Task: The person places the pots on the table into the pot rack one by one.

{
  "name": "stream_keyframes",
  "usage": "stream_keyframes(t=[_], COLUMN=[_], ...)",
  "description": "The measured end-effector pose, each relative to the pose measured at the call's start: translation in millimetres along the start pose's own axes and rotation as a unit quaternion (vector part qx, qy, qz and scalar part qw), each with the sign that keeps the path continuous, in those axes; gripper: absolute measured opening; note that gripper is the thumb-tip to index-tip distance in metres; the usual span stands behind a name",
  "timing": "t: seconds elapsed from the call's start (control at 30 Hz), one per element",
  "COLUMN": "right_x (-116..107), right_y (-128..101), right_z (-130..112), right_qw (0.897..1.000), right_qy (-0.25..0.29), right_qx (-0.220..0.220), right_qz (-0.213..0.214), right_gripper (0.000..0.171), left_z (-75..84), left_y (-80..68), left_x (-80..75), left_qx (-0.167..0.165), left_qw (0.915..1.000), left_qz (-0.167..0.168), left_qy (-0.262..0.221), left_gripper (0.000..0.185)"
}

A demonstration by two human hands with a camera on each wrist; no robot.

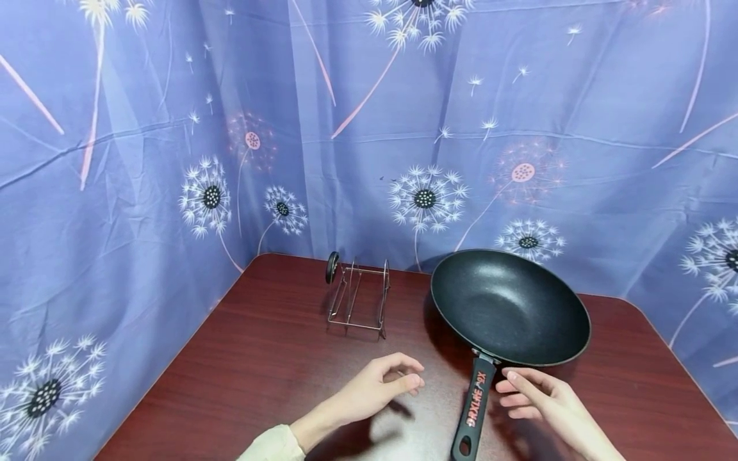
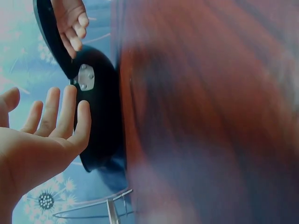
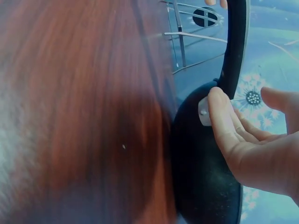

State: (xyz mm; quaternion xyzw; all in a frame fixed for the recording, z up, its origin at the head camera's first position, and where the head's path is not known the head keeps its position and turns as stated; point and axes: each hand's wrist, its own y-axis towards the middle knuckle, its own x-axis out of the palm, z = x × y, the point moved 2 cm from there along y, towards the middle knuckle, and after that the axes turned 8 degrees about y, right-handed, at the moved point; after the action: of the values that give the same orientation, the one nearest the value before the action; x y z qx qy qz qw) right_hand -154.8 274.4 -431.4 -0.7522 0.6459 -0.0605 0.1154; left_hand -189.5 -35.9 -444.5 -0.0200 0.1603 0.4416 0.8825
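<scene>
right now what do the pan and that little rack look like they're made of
Pan: likely metal with a dark matte non-stick coating, faintly speckled; its handle looks like black moulded plastic with red lettering, fixed by a riveted metal plate. Rack: thin shiny wire, probably chromed or stainless steel.

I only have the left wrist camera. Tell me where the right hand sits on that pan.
Observer: In the head view the right hand lies to the right of the handle, with its fingertips at the handle's base. They are not wrapped round it.
Operator: Check the inside of the pan.
Observer: The pan stands upright on the table, and its black bowl has nothing in it.
Operator: Give me the left hand's position from above.
Observer: The left hand is left of the handle and clear of it. Its fingers are loosely curled and hold nothing. The wire rack stands beyond it, apart from the pan.
</scene>
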Motion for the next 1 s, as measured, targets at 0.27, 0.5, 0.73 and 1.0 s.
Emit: stream_keyframes(t=[0.27, 0.5, 0.73, 1.0], right_x=[0, 3, 10, 21], right_y=[3, 6, 8, 11], right_z=[6, 9, 10, 11], right_qw=[0.998, 0.994, 0.980, 0.964], right_qy=[0.044, 0.083, 0.170, 0.231], right_qx=[0.021, 0.046, 0.055, 0.028], right_qz=[-0.046, -0.054, -0.083, -0.132], right_gripper=[0.063, 0.067, 0.035, 0.025], left_z=[2.3, 5.3, 4.9, 2.8], left_y=[-0.3, -0.4, -1.9, -1.3], left_x=[16.8, 35.6, 51.1, 66.0], left_qx=[-0.007, -0.014, -0.037, -0.067], left_qw=[0.9984, 0.9944, 0.9885, 0.9777], left_qz=[-0.031, -0.057, -0.062, -0.039], left_qy=[-0.046, -0.088, -0.133, -0.195], left_gripper=[0.031, 0.034, 0.035, 0.035])
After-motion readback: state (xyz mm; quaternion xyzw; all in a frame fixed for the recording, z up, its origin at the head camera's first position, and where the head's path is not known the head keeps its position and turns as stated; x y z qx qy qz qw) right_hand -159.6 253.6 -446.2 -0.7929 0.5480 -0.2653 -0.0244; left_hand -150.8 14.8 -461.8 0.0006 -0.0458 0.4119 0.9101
